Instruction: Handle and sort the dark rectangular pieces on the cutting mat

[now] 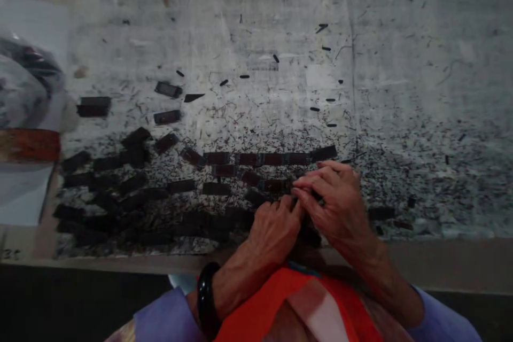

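My left hand (276, 227) is closed near the table's front edge, its fingers curled and their tips pressed together. Against it, from the right, my right hand (339, 200) pinches with thumb and forefinger. Whatever lies between the fingertips is mostly covered and too dark to name. Just beyond the fingers lies a small dark rectangular piece with a reddish-brown middle (276, 185). Similar pieces form a rough row, among them one at its right end (323, 153) close to my right fingers. Another dark piece (310, 236) shows below my hands.
Many dark rectangular pieces (136, 184) lie heaped at the left. Fine dark trimmings and small slivers (321, 28) are scattered over the pale table covering (256, 5). A clear plastic bag (28, 80) rests on white paper (20, 192) at the far left.
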A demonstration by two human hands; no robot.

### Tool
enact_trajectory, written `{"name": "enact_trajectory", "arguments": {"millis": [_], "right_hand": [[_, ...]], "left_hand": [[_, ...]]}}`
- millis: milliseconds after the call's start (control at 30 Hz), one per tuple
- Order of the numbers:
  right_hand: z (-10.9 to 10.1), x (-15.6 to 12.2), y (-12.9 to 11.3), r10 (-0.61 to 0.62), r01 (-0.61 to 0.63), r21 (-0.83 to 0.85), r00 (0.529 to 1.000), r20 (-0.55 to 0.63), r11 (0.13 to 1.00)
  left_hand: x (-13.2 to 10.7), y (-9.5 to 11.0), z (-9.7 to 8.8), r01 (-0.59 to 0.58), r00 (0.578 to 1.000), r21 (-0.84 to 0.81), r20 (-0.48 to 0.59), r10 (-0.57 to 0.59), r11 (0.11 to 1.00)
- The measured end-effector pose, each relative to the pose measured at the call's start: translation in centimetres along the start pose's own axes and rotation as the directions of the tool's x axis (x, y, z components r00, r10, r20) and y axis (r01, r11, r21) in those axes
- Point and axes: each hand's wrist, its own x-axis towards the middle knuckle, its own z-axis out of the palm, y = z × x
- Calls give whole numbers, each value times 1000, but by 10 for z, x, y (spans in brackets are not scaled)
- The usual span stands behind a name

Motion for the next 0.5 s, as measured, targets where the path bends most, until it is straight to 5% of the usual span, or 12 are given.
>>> {"name": "enact_trajectory", "arguments": {"millis": [200,500], "right_hand": [[6,2,-9,-13,17,-40,996,87,999],[-3,-22,15,106,-108,-20,990,-92,994]], "left_hand": [[-6,1,5,-17,1000,-35,-14,17,999],[-13,-1,5,0,992,48,-129,7,999]]}}
